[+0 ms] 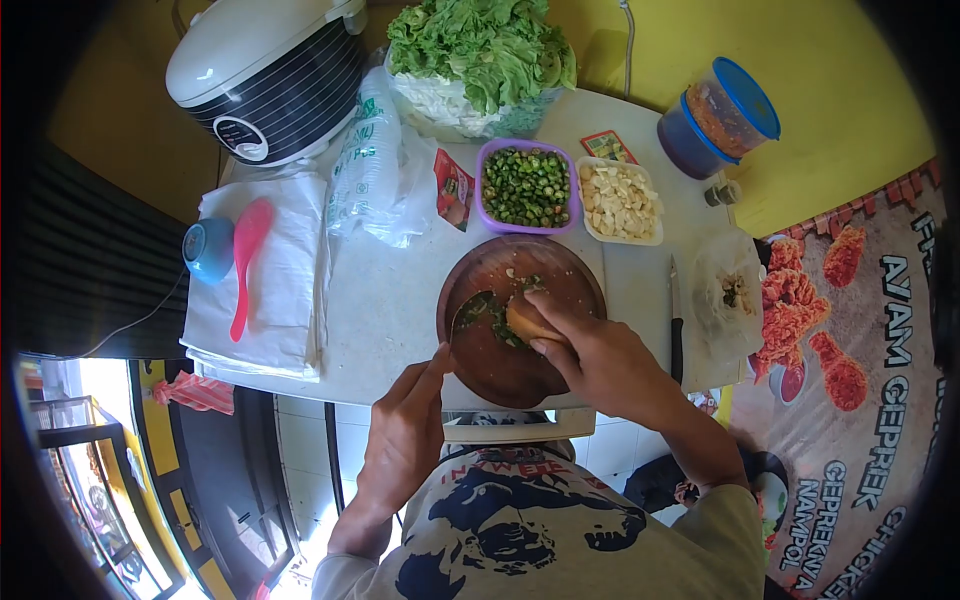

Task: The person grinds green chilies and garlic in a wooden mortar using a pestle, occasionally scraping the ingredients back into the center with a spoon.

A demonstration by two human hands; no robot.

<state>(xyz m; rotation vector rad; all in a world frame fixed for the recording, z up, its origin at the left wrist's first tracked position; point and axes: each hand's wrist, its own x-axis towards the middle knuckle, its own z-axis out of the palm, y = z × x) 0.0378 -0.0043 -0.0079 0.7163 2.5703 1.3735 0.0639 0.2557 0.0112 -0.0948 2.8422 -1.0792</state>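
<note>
A round brown wooden mortar (478, 358) sits at the table's front edge, before my body. My right hand (610, 368) is closed around a light-brown wooden pestle (530, 322), whose working end rests in the mortar. In my left hand (405, 430) is the handle of a spoon (474, 306), its bowl dipping inside the mortar's left side. Crushed green pieces (507, 330) lie between spoon and pestle, partly hidden by them. Behind the mortar stand a purple tub of chopped green chilies (525, 187) and a white tub of peeled garlic cloves (620, 203).
A black-handled knife (676, 330) and a clear plastic container (728, 300) lie to the right. Blue-lidded tubs (720, 115) stand behind them. Leafy lettuce (480, 50), a rice cooker (265, 85), wrapped plastic cups (365, 160) and a pink rice paddle (250, 260) occupy the back and left.
</note>
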